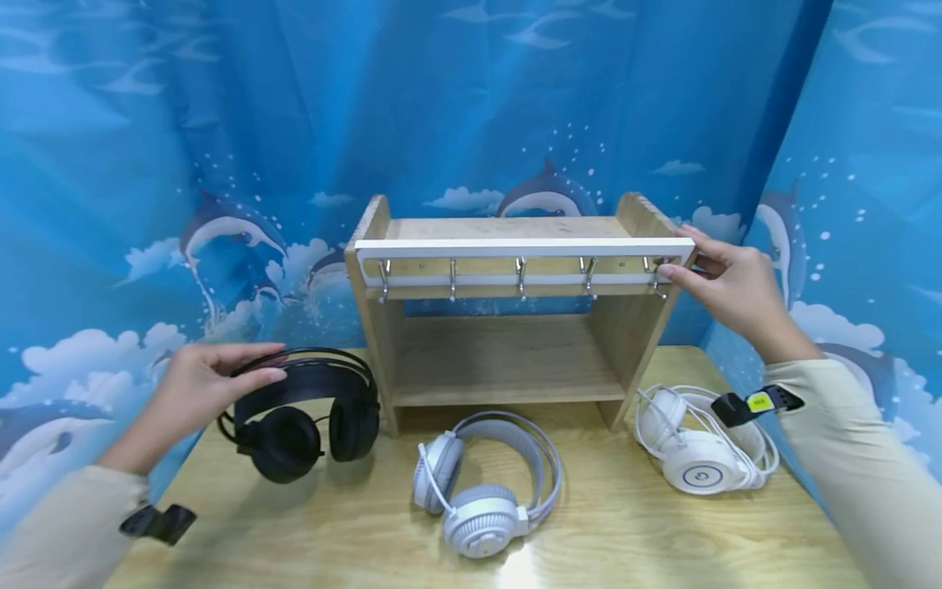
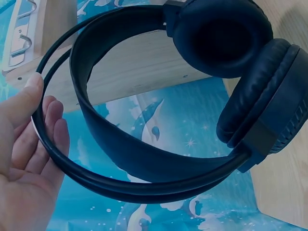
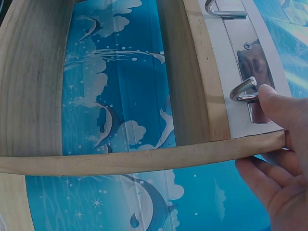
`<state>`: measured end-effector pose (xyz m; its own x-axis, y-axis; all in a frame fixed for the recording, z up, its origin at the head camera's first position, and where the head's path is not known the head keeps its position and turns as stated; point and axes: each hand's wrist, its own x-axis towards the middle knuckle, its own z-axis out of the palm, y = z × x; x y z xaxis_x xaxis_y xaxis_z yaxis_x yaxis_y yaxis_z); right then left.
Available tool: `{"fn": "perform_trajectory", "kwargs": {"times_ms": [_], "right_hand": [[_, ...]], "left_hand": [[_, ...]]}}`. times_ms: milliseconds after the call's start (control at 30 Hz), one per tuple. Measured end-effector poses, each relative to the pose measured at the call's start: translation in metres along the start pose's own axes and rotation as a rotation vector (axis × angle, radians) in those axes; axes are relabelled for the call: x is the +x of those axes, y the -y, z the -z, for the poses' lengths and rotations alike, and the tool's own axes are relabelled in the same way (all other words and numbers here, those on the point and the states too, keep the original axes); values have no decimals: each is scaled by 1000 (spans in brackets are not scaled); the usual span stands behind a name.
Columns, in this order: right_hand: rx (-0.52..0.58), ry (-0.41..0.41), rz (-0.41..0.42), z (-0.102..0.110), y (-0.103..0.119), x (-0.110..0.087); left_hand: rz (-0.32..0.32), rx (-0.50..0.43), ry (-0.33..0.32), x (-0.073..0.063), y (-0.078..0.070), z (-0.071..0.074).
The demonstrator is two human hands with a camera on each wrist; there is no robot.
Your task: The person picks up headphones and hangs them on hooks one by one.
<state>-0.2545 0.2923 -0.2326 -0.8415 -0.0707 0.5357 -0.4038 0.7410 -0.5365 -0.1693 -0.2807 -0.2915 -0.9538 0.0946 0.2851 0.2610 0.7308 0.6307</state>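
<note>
Over tbl (image 1: 611,507), L hand (image 1: 206,384) grips blk padded headphones (image 1: 303,383), R hand (image 1: 739,286) pinches rack (image 1: 500,360)

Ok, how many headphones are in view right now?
3: a black pair held by its headband in the left hand, a grey-and-white pair on the table in front of the wooden shelf, and a white pair on the table toward the right.

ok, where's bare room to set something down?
Free: lower shelf of wooden rack, between side panels; tabletop between the grey-white headset and white headset. Crowded: rack's left side, with black headphones in the left hand; its upper right corner, gripped by the right hand.
</note>
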Motion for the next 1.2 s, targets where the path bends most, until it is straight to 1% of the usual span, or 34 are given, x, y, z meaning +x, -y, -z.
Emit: {"fn": "perform_trajectory", "kwargs": {"times_ms": [167,333,500,600,833,1000,1067,1200], "right_hand": [[-4,-5,-3,0,1,0],[-3,-7,-2,0,0,1],[-16,-13,-6,1,0,1],[-11,-15,-4,1,0,1],[-1,-12,-8,0,-1,1],[19,-9,-7,0,-2,0],[28,-5,-3,-1,-3,0],[36,-7,4,-1,-2,1]], "left_hand": [[-26,14,2,-2,-4,6],[-45,23,10,-2,-12,8],[-41,12,44,2,-21,8],[-50,2,53,5,-25,7],[-113,25,30,9,-34,7],[-114,0,54,13,-40,5],[-127,-7,62,14,-41,4],[-170,5,55,18,-45,2]]}}
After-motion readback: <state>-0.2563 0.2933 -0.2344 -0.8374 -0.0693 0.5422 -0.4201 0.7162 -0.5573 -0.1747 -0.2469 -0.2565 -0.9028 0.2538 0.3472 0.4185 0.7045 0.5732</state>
